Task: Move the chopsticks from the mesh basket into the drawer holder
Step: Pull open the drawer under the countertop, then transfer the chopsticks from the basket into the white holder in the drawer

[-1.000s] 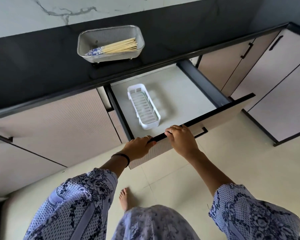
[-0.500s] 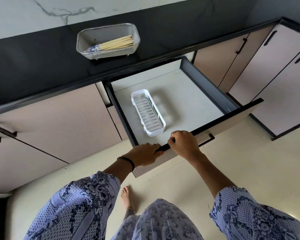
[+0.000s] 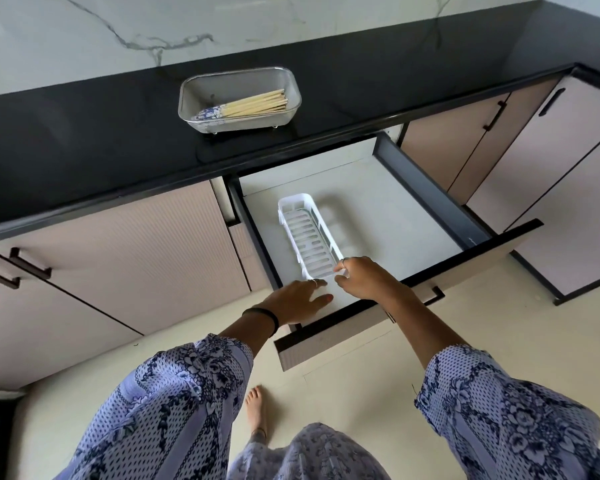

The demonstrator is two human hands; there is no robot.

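With drawer (image 3: 378, 202) now pulled fully out, both hands off its front edge: left hand (image 3: 300, 299) flat, fingers loose, empty; right hand (image 3: 362, 277) pinching white holder (image 3: 309, 237) near end. Chopsticks (image 3: 253, 103) untouched in mesh basket (image 3: 187, 98) on bench (image 3: 84, 140). Transfer not started.

The right hand (image 3: 364, 278) covers the near end of the white slotted holder (image 3: 309, 237), so contact there cannot be told; the left hand (image 3: 300, 301) hides part of the drawer (image 3: 378, 202) front edge; the chopsticks (image 3: 253, 103) lie too bunched to count; both patterned sleeves (image 3: 174, 410) run off the bottom edge.
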